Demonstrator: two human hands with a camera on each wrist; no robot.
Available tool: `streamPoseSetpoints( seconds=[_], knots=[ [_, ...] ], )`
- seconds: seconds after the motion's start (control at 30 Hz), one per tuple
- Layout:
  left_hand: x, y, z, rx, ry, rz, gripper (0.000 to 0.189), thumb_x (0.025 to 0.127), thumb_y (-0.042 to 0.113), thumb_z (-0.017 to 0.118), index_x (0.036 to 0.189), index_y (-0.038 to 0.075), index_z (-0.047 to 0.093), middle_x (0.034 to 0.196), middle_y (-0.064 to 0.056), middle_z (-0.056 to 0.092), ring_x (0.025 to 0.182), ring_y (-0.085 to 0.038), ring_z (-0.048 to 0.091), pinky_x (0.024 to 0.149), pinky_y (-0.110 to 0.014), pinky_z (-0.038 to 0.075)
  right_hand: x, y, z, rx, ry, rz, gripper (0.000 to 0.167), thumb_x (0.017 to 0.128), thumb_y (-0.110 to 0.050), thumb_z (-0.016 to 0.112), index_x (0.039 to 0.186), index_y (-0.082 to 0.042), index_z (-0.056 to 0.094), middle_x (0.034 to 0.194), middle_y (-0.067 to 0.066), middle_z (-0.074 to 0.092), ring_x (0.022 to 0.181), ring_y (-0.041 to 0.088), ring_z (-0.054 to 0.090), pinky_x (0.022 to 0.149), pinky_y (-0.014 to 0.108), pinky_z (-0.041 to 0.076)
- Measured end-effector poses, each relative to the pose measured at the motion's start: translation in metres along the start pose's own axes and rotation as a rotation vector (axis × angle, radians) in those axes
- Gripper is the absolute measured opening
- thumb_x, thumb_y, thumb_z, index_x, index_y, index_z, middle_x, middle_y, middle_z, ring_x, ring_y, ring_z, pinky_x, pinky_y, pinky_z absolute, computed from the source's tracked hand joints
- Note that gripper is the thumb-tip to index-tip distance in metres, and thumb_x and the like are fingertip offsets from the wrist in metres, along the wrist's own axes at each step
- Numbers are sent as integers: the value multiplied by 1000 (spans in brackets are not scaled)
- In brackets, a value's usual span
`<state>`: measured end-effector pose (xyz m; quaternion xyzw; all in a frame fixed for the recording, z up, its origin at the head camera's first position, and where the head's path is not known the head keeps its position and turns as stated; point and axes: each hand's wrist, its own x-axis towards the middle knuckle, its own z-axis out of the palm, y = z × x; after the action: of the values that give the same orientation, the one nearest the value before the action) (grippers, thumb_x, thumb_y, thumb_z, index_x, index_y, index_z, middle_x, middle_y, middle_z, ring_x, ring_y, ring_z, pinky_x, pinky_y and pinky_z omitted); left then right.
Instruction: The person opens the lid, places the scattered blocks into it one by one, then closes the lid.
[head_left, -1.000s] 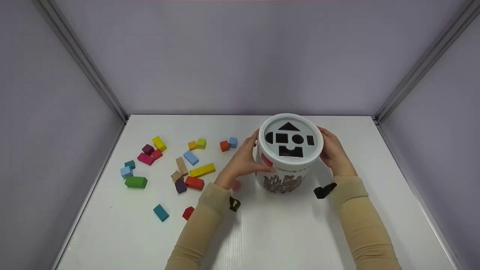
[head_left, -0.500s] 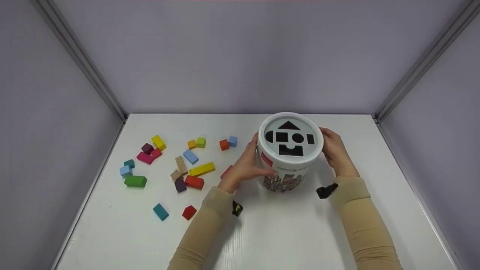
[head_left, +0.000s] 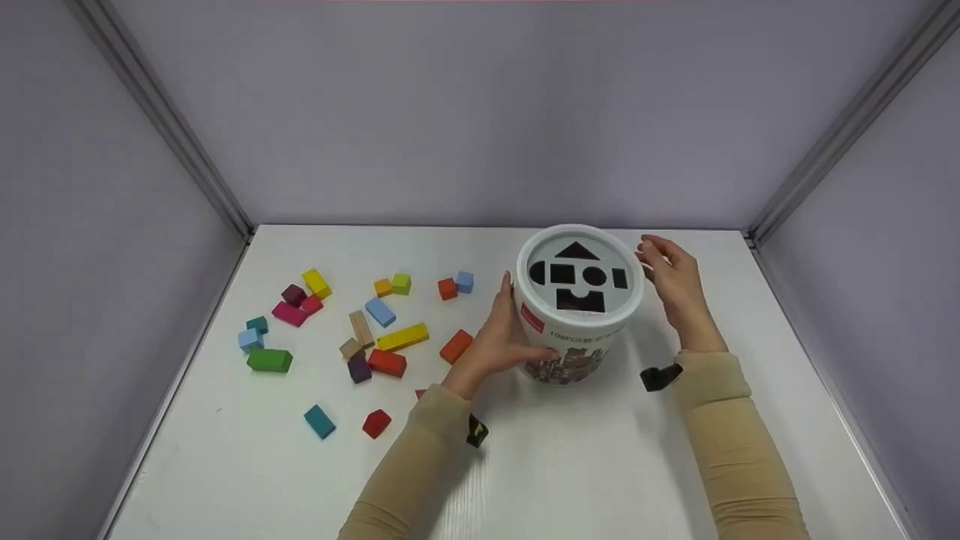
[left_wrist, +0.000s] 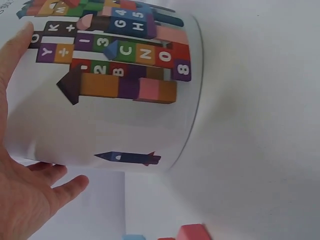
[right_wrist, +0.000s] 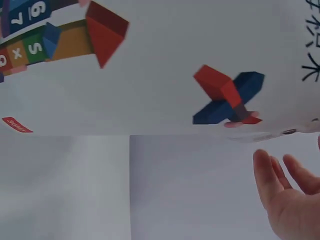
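A tall white toy-block bucket [head_left: 555,341] stands upright on the table, printed with colourful block pictures. Its pale lid [head_left: 613,300] has black shaped openings. My left hand [head_left: 491,341] holds the bucket's left side, the thumb across the front and the fingers toward the back. The left wrist view shows the thumb on the printed bucket wall [left_wrist: 100,125] and fingers at its side. On the other side my right hand [head_left: 679,296] is just off the bucket near the lid's rim, fingers loosely bent. The right wrist view shows its fingertips [right_wrist: 261,156] apart from the bucket wall.
Several coloured wooden blocks lie scattered on the left, among them a green block [head_left: 270,361], a yellow block [head_left: 403,337] and a teal block [head_left: 319,421]. An orange-red block [head_left: 456,346] lies beside my left hand. Grey walls [head_left: 480,112] surround the white table [head_left: 562,465].
My right hand has come off the bucket and drawn slightly to the right. My left hand has slid a little lower along the bucket, showing the orange-red block beside it.
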<state>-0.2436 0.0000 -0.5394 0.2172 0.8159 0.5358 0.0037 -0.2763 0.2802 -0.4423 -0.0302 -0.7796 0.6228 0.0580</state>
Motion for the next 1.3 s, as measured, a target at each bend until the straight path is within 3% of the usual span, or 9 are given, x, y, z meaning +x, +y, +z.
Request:
streamPoseSetpoints(
  seconds=[0.13,0.3,0.53,0.9,1.3],
  knots=[
    [-1,-2,4,-4,-2,37,138,59,43,94,154,39,-6,153,8,23,143,-10,21,114,-45,23,0,-7,-2,-53,-87,15,60,101,-40,51,145,1,43,134,19,53,116,19,57,100,29,45],
    [0,-3,7,-7,10,77,137,59,39,95,153,42,-4,151,13,23,142,-7,21,115,-44,23,2,-13,-4,-155,-157,20,63,100,-43,53,142,3,46,132,19,56,115,19,57,96,26,48],
    [-1,-2,9,-31,27,55,139,56,39,96,154,43,-4,152,16,23,143,-6,21,115,-45,22,7,-25,-1,-341,-232,-15,58,99,-39,57,136,6,53,128,23,58,111,30,58,81,22,51],
    [-2,-3,10,2,39,42,136,56,43,94,153,43,-1,147,14,30,140,-6,25,114,-43,25,15,-31,1,-537,-274,-67,42,100,-27,56,127,5,60,112,23,66,90,28,67,66,26,56],
    [-2,-2,9,-22,38,39,135,55,42,95,153,44,3,148,17,30,141,-5,25,114,-44,25,20,-37,2,-690,-270,-140,36,99,-22,56,119,7,65,101,21,67,84,27,64,72,38,53]
  ],
)
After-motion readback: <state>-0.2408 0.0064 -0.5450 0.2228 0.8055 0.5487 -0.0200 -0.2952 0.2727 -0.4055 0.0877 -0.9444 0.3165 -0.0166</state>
